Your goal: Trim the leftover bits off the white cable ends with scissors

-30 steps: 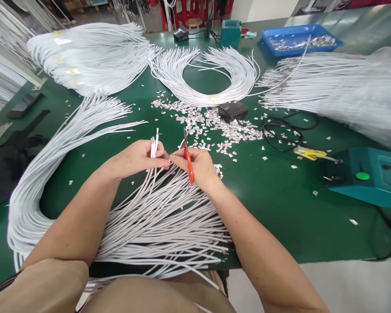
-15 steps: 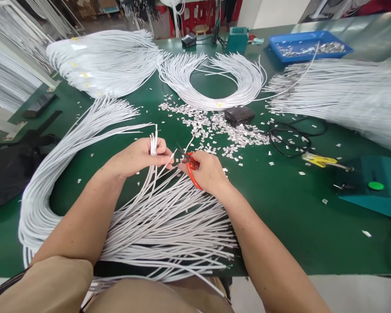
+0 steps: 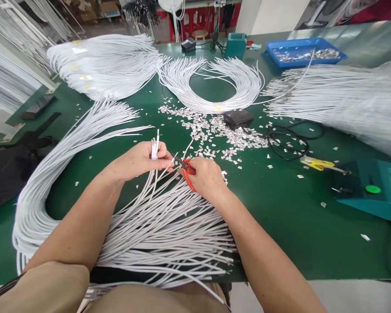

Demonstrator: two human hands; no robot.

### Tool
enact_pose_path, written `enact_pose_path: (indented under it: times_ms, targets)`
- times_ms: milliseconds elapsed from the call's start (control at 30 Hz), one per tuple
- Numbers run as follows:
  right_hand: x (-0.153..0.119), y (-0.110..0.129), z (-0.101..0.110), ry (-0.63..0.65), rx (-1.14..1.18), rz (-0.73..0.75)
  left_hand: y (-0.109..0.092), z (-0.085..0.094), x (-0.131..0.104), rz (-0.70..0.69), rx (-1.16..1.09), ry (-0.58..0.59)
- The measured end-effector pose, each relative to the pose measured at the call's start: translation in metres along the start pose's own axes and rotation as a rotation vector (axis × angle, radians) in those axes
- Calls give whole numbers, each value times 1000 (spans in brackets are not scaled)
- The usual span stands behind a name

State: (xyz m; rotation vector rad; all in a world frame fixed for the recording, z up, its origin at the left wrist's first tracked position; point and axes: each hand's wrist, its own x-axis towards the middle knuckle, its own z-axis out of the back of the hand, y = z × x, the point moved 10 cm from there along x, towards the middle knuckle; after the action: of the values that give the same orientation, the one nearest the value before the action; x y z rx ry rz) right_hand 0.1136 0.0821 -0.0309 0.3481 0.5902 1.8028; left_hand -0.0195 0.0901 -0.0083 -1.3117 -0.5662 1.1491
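Observation:
My left hand [image 3: 150, 160] is closed round a few white cables [image 3: 154, 149], whose ends stick up above the fingers. Its thumb and forefinger pinch one cable end. Beside it, my right hand [image 3: 203, 176] grips orange-handled scissors [image 3: 189, 180], with the blades pointing left at the pinched cable end. Below both hands a large bundle of white cables [image 3: 169, 226] lies across the green table, curving round on the left side.
Small silvery scraps [image 3: 215, 128] lie scattered behind my hands, by a black block [image 3: 237, 118]. Further back are coiled cables [image 3: 218, 104] and a blue tray [image 3: 306, 52]. At the right, a yellow-handled tool [image 3: 317, 163] lies near a teal device [image 3: 371, 189].
The scissors have moved slightly left, and their blades now reach the pinched cable end. The camera view has shifted a little.

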Motion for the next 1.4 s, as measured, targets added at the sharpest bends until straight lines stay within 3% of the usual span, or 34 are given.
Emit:
enact_pose_path:
  times_ms: [333, 533, 933, 1167, 1300, 1400]
  targets:
    - [-1, 1, 5, -27, -55, 5, -1, 7, 2, -19, 109, -140]
    - [0, 0, 3, -19, -71, 11, -3, 2, 1, -9, 83, -102]
    - [1, -5, -3, 15, -65, -7, 0, 8, 1, -5, 78, -137]
    - [2, -4, -4, 28, -82, 9, -2, 1, 1, -11, 25, -85]
    - [3, -8, 4, 1, 8, -5, -2, 2, 1, -3, 10, -86]
    - [1, -10, 21, -135, 284, -2, 0, 1, 1, 5, 45, -77]
